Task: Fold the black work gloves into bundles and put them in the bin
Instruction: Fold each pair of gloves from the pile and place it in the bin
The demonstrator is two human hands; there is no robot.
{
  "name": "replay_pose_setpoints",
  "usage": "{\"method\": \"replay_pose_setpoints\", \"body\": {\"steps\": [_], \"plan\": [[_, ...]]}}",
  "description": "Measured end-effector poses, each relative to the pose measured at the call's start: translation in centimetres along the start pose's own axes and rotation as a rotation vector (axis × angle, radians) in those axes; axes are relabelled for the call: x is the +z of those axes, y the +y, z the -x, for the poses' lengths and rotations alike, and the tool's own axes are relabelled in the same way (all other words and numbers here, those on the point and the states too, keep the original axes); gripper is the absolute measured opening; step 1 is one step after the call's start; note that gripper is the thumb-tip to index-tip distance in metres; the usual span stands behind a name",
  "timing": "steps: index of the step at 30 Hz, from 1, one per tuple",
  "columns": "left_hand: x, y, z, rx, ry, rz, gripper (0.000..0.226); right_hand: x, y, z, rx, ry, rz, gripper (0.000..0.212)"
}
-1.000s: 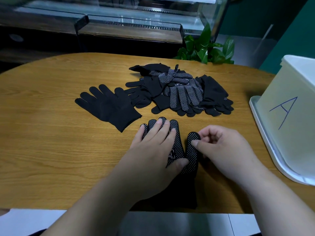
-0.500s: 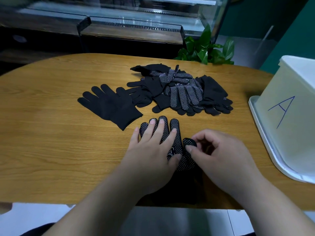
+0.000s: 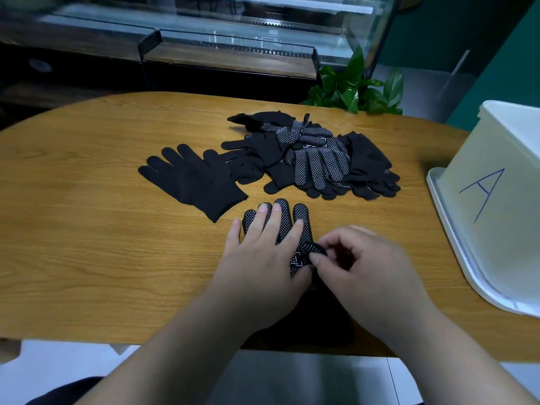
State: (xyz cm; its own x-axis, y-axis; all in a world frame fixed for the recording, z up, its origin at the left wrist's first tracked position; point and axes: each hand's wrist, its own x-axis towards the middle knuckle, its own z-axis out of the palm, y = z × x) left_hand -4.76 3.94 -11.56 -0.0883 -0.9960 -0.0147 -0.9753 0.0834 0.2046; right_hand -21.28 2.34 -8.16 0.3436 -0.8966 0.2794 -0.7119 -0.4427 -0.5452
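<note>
Glove [image 3: 301, 226] near bin [image 3: 505, 252] marked "A"

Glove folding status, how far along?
Done: no finished bundle visible; inside the bin is hidden. In hand: left hand presses the dotted glove flat, right hand pinches its thumb inward. Left: the plain glove and the glove pile lie unfolded on the table.

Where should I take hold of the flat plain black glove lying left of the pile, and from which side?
Pinch the plain glove at its cuff, coming from the near side. It lies flat with its fingers pointing away and the cuff edge toward you, on bare table, clear of the pile. The left hand, pressing the dotted glove, is closest.
</note>
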Motion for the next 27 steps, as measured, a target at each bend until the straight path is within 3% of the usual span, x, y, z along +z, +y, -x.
{"method": "replay_pose_setpoints", "body": {"steps": [4,11,19,23,27], "plan": [[-1.6,-1.9,-0.1,0.020,-0.106,0.055,0.074,0.0,0.0,0.0,0.001,-0.019,0.004,0.003],[-2.5,-4.5,0.1,-0.001,-0.209,-0.028,0.082,0.7,-0.4,0.0,-0.051,-0.090,0.191,0.008],[-2.3,-4.0,-0.1,-0.045,-0.152,0.021,0.087,0.9,-0.7,0.1,-0.116,-0.181,0.271,0.021],[-3.3,-4.7,0.2,-0.050,-0.177,0.118,0.076,0.5,-0.9,0.3,-0.175,-0.258,0.296,0.040],[-4.1,-4.8,0.1,-0.082,-0.090,0.228,0.059,0.4,-0.6,0.0,-0.186,-0.305,0.284,0.036]]}}
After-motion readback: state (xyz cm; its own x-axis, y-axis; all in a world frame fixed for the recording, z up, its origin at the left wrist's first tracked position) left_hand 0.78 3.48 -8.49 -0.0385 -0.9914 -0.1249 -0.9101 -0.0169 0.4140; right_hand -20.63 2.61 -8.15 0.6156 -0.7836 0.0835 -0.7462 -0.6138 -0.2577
